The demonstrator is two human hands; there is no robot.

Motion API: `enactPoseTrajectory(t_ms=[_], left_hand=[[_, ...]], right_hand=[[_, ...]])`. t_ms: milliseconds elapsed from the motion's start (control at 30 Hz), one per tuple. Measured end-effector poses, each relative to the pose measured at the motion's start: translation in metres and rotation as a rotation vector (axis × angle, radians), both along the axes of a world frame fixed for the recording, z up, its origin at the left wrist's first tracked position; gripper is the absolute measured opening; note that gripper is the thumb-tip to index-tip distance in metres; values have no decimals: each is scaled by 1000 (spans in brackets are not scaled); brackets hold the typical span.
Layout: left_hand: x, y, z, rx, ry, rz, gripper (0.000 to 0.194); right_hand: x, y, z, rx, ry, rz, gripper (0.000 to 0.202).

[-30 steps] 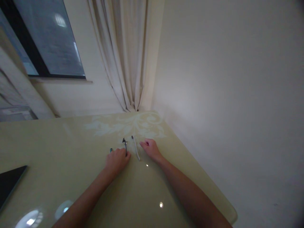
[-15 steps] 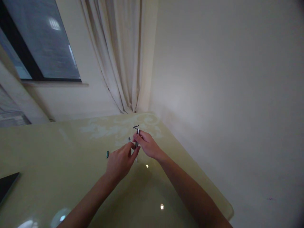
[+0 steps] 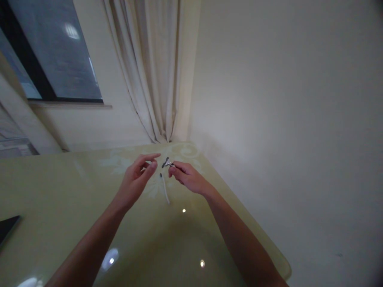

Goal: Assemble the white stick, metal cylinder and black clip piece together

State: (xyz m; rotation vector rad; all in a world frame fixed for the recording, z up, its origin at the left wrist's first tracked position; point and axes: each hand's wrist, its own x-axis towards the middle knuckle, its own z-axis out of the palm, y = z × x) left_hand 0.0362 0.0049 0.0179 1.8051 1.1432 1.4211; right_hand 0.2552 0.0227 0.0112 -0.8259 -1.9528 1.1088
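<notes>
My right hand [image 3: 190, 177] is closed around the handle of a razor [image 3: 168, 162]. Its dark head points left, and a shiny metal neck shows beyond my fingers. To the left of the razor head, my left hand [image 3: 139, 175] is raised with nothing in it. Its index finger stretches out and the thumb stands apart, close to the razor but not touching it. On the table between my hands lies a thin white stick-like thing with a dark tip [image 3: 165, 189], perhaps a toothbrush.
The glossy pale green table [image 3: 60, 191] runs to a wall [image 3: 269, 119] on the right. A dark flat object [image 3: 8, 228] with a pointed corner lies at the left edge. Behind the table hang beige curtains [image 3: 149, 71] beside a window [image 3: 56, 52].
My left hand has let go of the razor and moved left and up, its fingers spreading. The razor has tipped from upright to leftward. The small dark piece on the table is out of sight.
</notes>
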Motion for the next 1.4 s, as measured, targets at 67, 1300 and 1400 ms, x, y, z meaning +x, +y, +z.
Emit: enactPoseTrajectory(t_ms=[67,1300,1400], left_hand=[[-2,0,-1,-43,9,-136,56],[-10,-3,0,-114,7,-477,48],[-10,-3,0,-103,-6,-481,46]], right_hand=[[1,-3,4,-6,-2,36,52],[2,-20,11,-192,112,271,52],[2,-20,12,-200,117,277,52]])
